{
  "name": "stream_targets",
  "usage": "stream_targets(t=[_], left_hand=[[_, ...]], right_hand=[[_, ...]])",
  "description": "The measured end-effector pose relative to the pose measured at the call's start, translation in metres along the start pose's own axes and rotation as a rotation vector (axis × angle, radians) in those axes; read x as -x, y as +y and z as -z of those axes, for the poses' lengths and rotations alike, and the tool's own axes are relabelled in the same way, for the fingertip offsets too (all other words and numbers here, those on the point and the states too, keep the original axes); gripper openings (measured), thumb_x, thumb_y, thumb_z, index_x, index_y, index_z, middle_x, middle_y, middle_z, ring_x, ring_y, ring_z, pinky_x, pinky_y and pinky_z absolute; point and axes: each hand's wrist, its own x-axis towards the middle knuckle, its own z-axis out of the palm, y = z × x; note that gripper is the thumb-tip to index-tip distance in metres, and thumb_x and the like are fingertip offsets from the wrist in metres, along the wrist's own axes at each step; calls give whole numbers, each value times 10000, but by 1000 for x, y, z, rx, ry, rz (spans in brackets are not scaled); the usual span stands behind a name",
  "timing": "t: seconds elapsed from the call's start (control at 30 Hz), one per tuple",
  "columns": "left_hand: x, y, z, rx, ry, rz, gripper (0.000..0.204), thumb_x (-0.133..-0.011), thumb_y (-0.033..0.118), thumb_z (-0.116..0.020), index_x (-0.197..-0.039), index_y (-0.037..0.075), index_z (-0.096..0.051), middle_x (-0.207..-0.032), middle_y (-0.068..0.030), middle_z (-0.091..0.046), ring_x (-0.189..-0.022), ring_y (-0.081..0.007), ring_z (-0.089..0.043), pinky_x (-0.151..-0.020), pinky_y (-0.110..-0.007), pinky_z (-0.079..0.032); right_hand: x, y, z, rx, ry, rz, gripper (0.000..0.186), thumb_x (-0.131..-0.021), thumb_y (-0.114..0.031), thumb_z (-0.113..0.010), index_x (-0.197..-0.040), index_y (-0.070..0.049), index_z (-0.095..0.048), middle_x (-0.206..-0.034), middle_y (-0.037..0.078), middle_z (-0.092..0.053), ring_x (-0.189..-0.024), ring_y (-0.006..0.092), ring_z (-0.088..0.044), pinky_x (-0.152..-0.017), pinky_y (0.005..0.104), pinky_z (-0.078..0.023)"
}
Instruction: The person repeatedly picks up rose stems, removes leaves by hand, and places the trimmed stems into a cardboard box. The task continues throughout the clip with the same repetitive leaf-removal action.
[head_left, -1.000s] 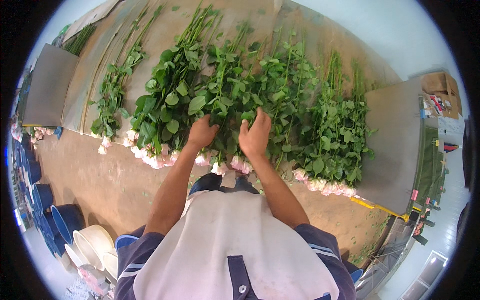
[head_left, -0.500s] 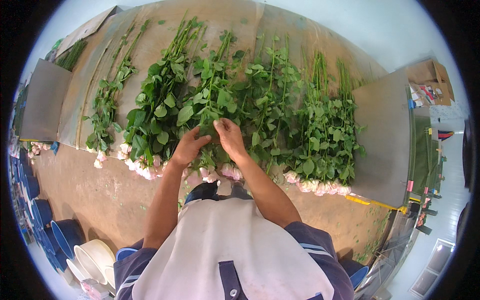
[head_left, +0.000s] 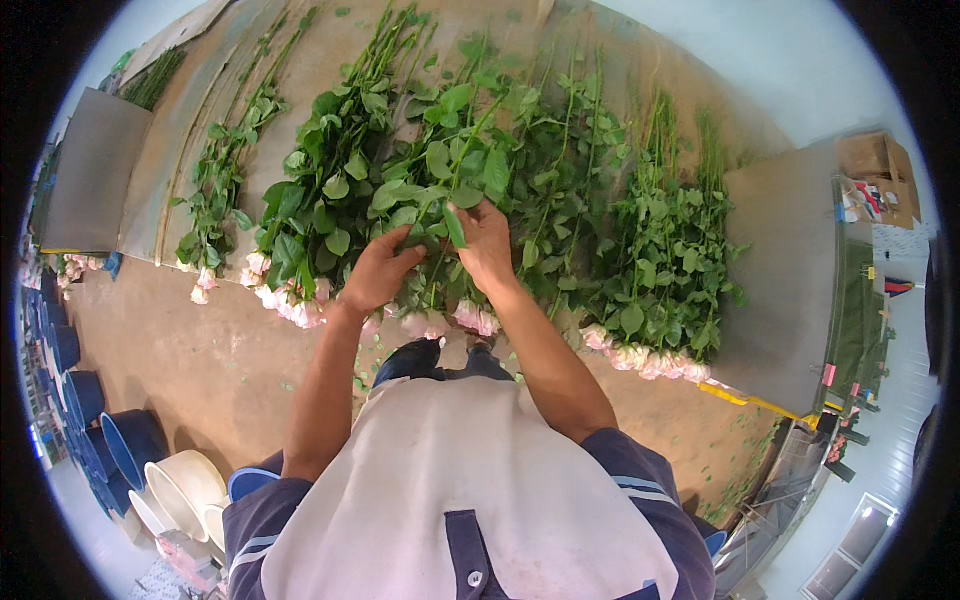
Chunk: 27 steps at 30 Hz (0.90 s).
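Note:
A leafy rose stem (head_left: 462,150) stands out brightly in front of me, raised a little above the other stems. My left hand (head_left: 380,270) is curled at its lower leaves, thumb and forefinger closing around the stem; leaves partly hide the grip. Beside it, my right hand (head_left: 486,246) has bent fingers, with a green leaf (head_left: 455,227) pinched at the thumb. Below my hands, pale pink rose heads (head_left: 475,318) hang over the near table edge. A thick bunch of roses (head_left: 335,185) lies to the left of my hands.
More roses (head_left: 655,250) lie in rows on the table (head_left: 270,45), their heads toward me. Grey upright panels (head_left: 785,275) close off both sides. Blue tubs (head_left: 135,447) and cream tubs (head_left: 188,485) stand on the floor at lower left. A cardboard box (head_left: 880,165) sits far right.
Both hands have shifted slightly right, my right hand the most. The leafy stem now rises higher over the others, and a leaf shows at my right thumb. The whole view has tilted a little.

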Motion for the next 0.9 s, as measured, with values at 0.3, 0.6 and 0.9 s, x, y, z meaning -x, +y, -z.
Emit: stream_targets(t=[0.3,0.6,0.9], left_hand=[[-57,-63,-17,-289,45,24,328,-928,197,-529,-1224,56,-529,-980,-57,-615,-835,-155,-559,-670,-323,-494],[-45,-38,-34,34,-38,295,355,-944,221,-484,-1253,46,-474,-990,-49,-602,-813,-163,-561,-594,-339,-469],[-38,-33,-48,309,-38,379,594,-940,295,-510,-1454,104,-281,-1233,-73,-534,-969,-192,-522,-674,-410,-429]], right_hand=[[-22,21,29,211,216,-448,255,-949,-166,-519,-1144,-12,-578,-938,89,-590,-820,214,-569,-693,399,-532],[-17,19,26,501,207,-275,248,-966,-204,-485,-947,-4,-631,-694,59,-527,-596,188,-418,-613,398,-376],[-10,19,18,105,248,-290,274,-985,-195,-399,-1036,-40,-620,-1034,63,-633,-990,175,-508,-975,373,-333]])
